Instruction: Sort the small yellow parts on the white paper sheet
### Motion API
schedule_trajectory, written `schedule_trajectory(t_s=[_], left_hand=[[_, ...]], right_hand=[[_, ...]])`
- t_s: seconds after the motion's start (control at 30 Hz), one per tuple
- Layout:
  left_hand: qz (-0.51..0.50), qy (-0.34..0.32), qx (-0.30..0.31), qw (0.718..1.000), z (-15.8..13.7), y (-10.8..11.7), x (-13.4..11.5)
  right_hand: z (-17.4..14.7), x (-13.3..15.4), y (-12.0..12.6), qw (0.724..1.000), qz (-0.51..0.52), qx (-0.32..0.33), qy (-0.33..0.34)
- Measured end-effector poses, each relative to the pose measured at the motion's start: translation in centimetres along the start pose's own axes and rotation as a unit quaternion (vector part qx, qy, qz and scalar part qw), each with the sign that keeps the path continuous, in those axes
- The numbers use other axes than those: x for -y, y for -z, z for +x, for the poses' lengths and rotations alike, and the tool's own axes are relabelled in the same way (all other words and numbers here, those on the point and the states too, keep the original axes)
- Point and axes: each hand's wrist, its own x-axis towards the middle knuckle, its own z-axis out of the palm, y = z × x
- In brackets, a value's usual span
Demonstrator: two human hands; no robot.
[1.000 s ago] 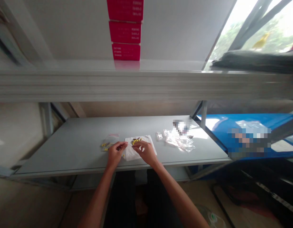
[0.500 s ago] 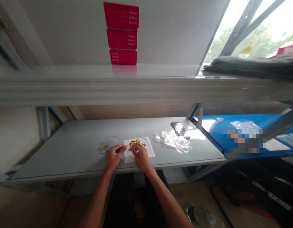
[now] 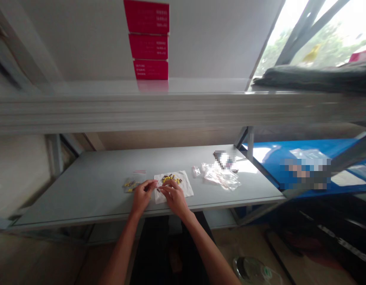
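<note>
My left hand (image 3: 143, 195) is closed, its thumb and fingertips pinching what looks like a small clear zip bag (image 3: 156, 183) with a pinkish edge. Just to its right, my right hand (image 3: 174, 194) pinches a small dark-ended capsule (image 3: 158, 190) close to that bag. Beneath both hands' fingertips lies a creased white paper sheet (image 3: 187, 187). On it, beyond my right fingers, sits a pile of yellow-and-brown capsules (image 3: 171, 179). Left of my left hand, a clear zip bag (image 3: 130, 184) containing several capsules rests flat on the grey table (image 3: 90, 186).
Clear plastic bags (image 3: 220, 177) are heaped at the right, with a small bag (image 3: 196, 171) beside them. A blurred-out object (image 3: 224, 159) lies behind. Overhead, a shelf (image 3: 111, 113) carries three stacked red boxes (image 3: 150, 46). A blue table (image 3: 266, 166) stands farther right.
My right hand has brought a capsule off the sheet, leftward to my left fingertips. The left hand has barely moved. The view has shifted slightly.
</note>
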Motion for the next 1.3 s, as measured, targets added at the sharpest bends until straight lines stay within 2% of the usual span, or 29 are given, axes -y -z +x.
schedule_trajectory(t_s=[0.07, 0.13, 0.17, 0.23, 0.33, 0.5, 0.6, 0.67, 0.8, 0.97, 1.13, 1.3], left_hand=[[-0.049, 0.007, -0.032, 0.998, 0.0, -0.1, 0.3], [-0.093, 0.011, -0.050, 0.994, 0.1, -0.2, 0.7], [-0.104, 0.013, -0.052, 0.993, 0.1, -0.2, 0.9], [-0.103, 0.019, -0.049, 0.993, 0.2, -0.2, 1.3], [-0.070, 0.025, -0.038, 0.996, 0.2, -0.2, 1.5], [-0.043, 0.031, -0.037, 0.998, 0.1, -0.1, 1.2], [-0.031, 0.046, -0.038, 0.998, 0.0, -0.1, 0.9], [-0.028, 0.047, -0.036, 0.998, -0.1, -0.1, 0.8], [-0.023, 0.043, -0.023, 0.999, -0.2, -0.1, 0.6], [-0.010, 0.022, -0.009, 1.000, 0.0, 0.0, 0.5], [-0.003, 0.027, -0.023, 0.999, 0.1, 0.0, 0.6], [-0.008, 0.018, -0.018, 1.000, 0.2, 0.0, 0.7]], right_hand=[[0.2, -0.5, 1.1, 0.998, -0.010, -0.059, -0.014], [0.6, -1.5, 2.6, 0.988, -0.057, -0.125, -0.073], [0.8, -2.1, 3.4, 0.981, -0.095, -0.130, -0.105], [1.2, -3.4, 4.6, 0.971, -0.169, -0.095, -0.139], [1.5, -5.0, 5.2, 0.956, -0.250, -0.040, -0.146], [1.3, -5.5, 4.9, 0.947, -0.295, -0.019, -0.130], [1.4, -4.1, 5.0, 0.960, -0.260, -0.045, -0.099], [1.5, -2.6, 4.7, 0.978, -0.189, -0.050, -0.067], [1.9, 0.5, 2.8, 0.999, -0.053, 0.008, -0.006], [2.0, 0.9, 0.8, 0.997, -0.063, 0.032, 0.021], [1.9, 0.3, 1.3, 0.999, -0.040, 0.002, 0.003], [1.7, 0.2, 0.9, 0.998, -0.048, 0.041, 0.020]])
